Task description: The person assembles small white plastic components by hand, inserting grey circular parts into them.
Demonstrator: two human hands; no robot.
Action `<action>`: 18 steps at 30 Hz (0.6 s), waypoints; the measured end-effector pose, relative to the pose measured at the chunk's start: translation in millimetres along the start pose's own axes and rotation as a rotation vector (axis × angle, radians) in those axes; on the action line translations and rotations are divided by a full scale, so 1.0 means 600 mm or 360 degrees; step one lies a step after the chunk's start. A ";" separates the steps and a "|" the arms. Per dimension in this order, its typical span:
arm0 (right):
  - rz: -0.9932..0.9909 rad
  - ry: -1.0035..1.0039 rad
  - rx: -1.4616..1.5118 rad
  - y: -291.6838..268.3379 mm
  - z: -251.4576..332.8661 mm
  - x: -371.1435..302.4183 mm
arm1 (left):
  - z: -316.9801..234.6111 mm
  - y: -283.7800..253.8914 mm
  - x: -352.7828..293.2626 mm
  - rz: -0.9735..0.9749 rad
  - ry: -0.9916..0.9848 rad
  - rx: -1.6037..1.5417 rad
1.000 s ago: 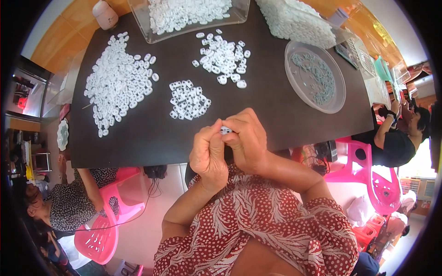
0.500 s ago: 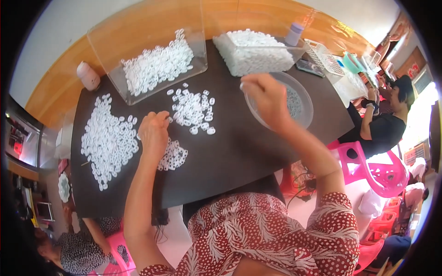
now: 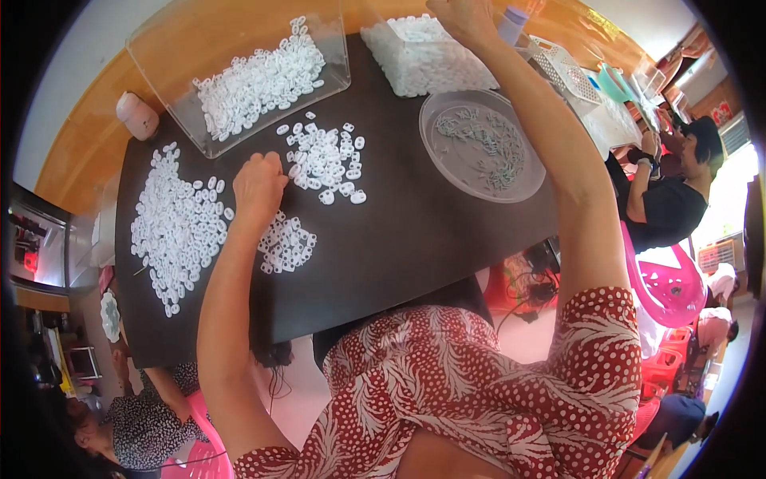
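My left hand (image 3: 259,188) is closed above the dark table, fingers curled in; anything in them is hidden. It is between a large pile of white oval plastic pieces (image 3: 177,231) on the left and a smaller heap of similar pieces (image 3: 325,162) on its right. Just below its wrist lies a third small group of white pieces (image 3: 287,243). My right arm stretches far forward. My right hand (image 3: 467,20) is over the far right clear bin of white pieces (image 3: 427,68), partly cut off by the picture's top edge, its fingertips unclear.
A round clear tray (image 3: 431,148) holds small greyish metal parts. Another clear bin (image 3: 347,60) with white pieces stands at the back left, beside a pinkish bottle (image 3: 137,116). A purple-capped bottle (image 3: 512,24) stands at the back. Other people sit left and right.
My right hand has moved from over the round tray forward to the far right bin. The tray's contents now show. My left hand is still closed near the small heaps.
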State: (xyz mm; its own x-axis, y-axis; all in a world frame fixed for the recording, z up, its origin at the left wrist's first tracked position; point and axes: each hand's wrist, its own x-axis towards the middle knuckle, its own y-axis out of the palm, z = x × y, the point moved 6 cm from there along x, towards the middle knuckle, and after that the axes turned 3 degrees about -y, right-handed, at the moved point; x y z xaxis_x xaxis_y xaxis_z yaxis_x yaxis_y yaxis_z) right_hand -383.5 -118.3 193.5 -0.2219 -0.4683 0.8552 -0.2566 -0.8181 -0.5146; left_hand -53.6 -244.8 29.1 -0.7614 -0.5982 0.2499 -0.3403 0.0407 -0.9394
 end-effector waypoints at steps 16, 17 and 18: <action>0.0627 -0.0291 0.0945 -0.088 0.245 -0.302 | 0.005 0.001 -0.010 0.0109 -0.0020 -0.0105; 0.0683 -0.0286 0.0963 -0.084 0.250 -0.309 | 0.002 0.000 -0.011 0.0105 -0.0026 -0.0102; 0.0738 -0.0281 0.0982 -0.080 0.255 -0.315 | -0.002 -0.001 -0.012 0.0092 -0.0033 -0.0076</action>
State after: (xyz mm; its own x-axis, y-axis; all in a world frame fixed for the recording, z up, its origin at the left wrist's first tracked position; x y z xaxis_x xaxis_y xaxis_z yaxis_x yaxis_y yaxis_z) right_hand -185.4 -41.9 66.1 -0.0127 -0.8106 0.5854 0.4049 -0.5395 -0.7382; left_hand -48.5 -239.7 28.0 -0.7692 -0.6101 0.1900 -0.3223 0.1137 -0.9398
